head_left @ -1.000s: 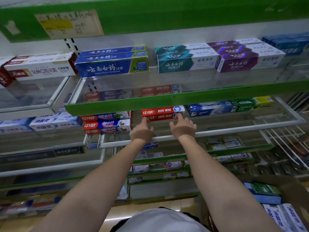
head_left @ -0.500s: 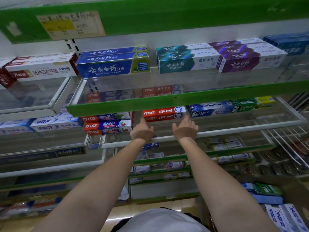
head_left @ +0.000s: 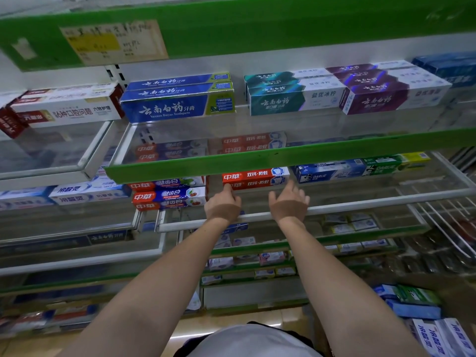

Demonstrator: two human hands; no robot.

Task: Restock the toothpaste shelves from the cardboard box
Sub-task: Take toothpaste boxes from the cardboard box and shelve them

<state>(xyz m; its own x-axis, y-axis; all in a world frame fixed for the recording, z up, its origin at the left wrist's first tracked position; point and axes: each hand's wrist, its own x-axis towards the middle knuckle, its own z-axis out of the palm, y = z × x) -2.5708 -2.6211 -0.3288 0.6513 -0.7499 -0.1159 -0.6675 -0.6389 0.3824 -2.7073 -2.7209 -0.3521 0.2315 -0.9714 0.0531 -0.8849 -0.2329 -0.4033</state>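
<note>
- Both my arms were stretched out to the middle glass shelf (head_left: 360, 199), the one under the green strip (head_left: 283, 157).
- My left hand (head_left: 223, 206) was at the lower left corner of the red toothpaste boxes (head_left: 253, 177); a fingertip touched that corner, the other fingers loosely bent, gripping nothing.
- My right hand (head_left: 288, 202) hovered just below the same stack, fingers spread and relaxed, holding nothing; I could not tell if it touched.
- The red toothpaste boxes were long and flat, stacked two high, bright red with white lettering and a pale blue-white right end.
- They lay lengthwise at the back of the shelf, between the red-and-blue boxes (head_left: 168, 195) on the left and the blue Darlie boxes (head_left: 332, 172) on the right, with a gap on either side.
- On the shelf above sat blue boxes (head_left: 175, 105), teal boxes (head_left: 293, 97) and purple boxes (head_left: 394, 95), side by side.
- Down at the lower right sat the cardboard box (head_left: 458, 292), brown edge showing, with blue, green and white toothpaste packs (head_left: 412, 301) inside.
</note>
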